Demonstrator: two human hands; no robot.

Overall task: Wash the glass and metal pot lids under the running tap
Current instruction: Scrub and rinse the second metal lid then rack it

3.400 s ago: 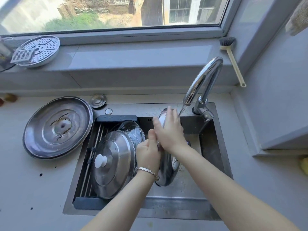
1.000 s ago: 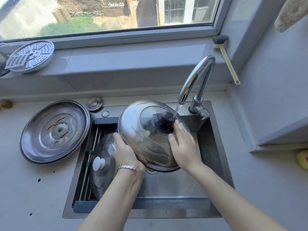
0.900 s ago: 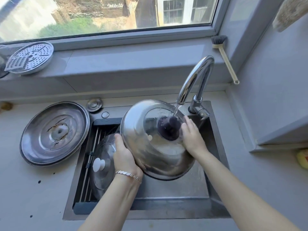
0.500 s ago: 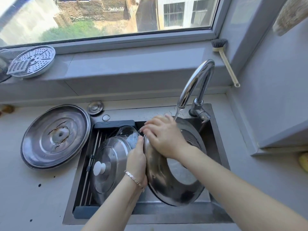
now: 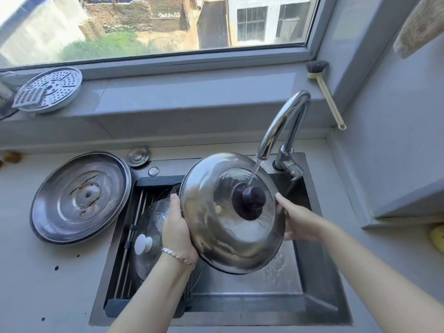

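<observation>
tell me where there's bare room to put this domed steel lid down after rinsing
Bare grey counter lies in front of the large flat metal lid, left of the dark sink, and in a strip right of the sink. The sink's left side is crowded: a white-knobbed glass lid on the rack.

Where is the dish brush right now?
Head view, upper right: the dish brush leans bristles-up in the windowsill corner, behind the tap.

Sunlit window (image 5: pixel 153 27) above grey sill (image 5: pixel 192 92), grey counter (image 5: pixel 36 272) below.
</observation>
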